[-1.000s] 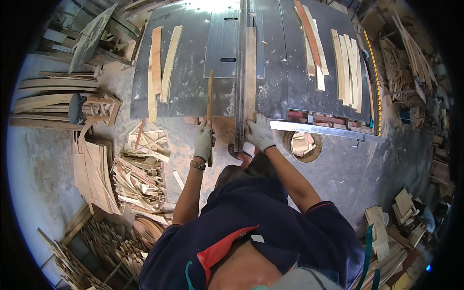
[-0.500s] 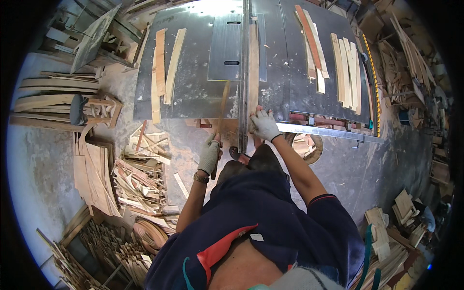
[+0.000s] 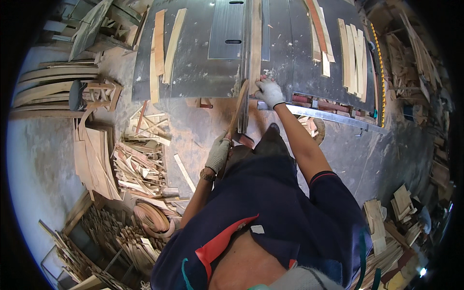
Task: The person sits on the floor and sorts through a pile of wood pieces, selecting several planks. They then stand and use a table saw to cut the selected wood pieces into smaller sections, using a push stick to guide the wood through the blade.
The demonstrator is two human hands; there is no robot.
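Note:
My left hand [image 3: 218,154], in a knit glove, grips a narrow wooden stick [image 3: 238,108] low in front of me, its upper end leaning toward the long metal fence [image 3: 242,116] at the table's near edge. My right hand [image 3: 269,91], also gloved, has its fingers curled on the near end of a long board [image 3: 256,38] lying along the fence on the dark metal table [image 3: 193,53]. A steel plate [image 3: 224,29] with two slots is set into the tabletop left of the fence.
Loose strips [image 3: 169,46] [image 3: 354,58] lie on both sides of the table. Scrap piles [image 3: 140,169] and curved boards [image 3: 94,159] fill the floor at left, beside a wooden stool [image 3: 77,95]. A round container of offcuts [image 3: 309,125] sits under the table's right edge; stacked timber [image 3: 406,67] lines the right side.
My right hand has moved forward along the fence with the board. The stick in my left hand has tilted, its top shifting right toward the fence. The table appears higher in the picture.

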